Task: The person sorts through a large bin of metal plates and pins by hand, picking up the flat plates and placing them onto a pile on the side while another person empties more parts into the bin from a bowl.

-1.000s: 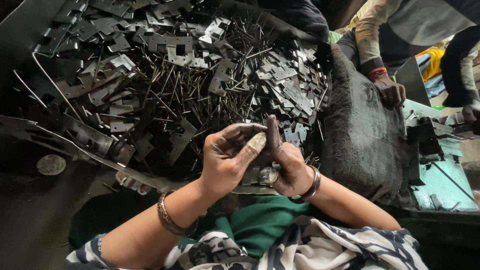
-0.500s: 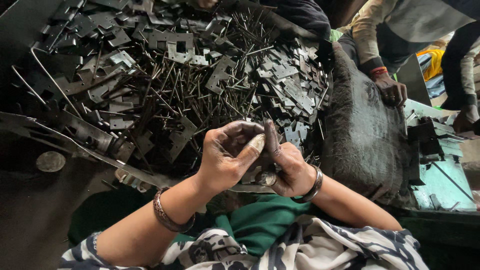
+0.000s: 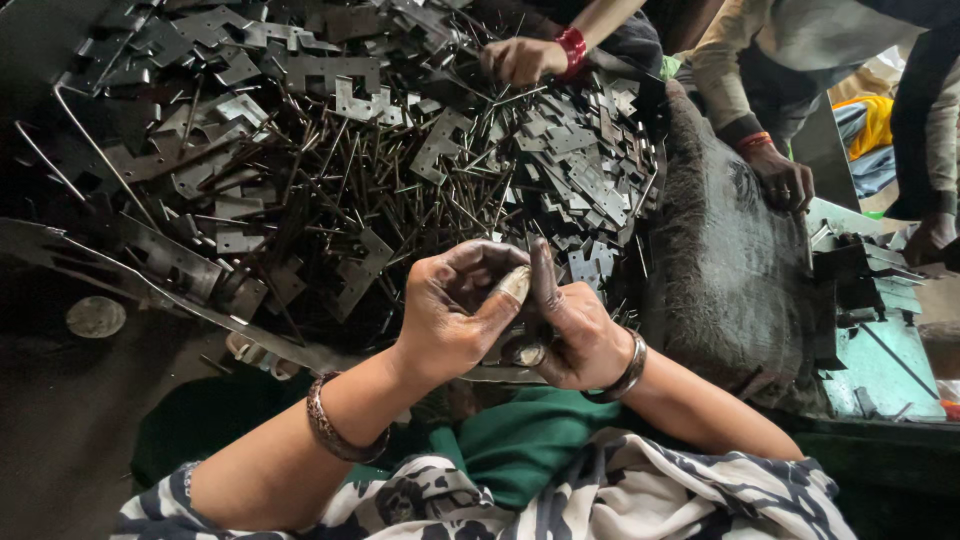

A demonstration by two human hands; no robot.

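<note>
My left hand and my right hand, both blackened with grime, are pressed together over my lap at the near edge of a big heap of metal parts. Between their fingers they grip a small flat metal piece, mostly hidden by the fingers. The heap holds stamped grey metal plates mixed with several thin dark pins. A metal bangle sits on each of my wrists.
Another person's hand with a red bangle reaches into the far side of the heap. A second person's hand rests on a dark sack at the right. A green metal bench with stacked plates lies beyond it. A round disc lies at the left.
My hands have stayed together on the small piece, with only slight finger movement. Another person's hand with a red bangle has come into view at the top of the heap.
</note>
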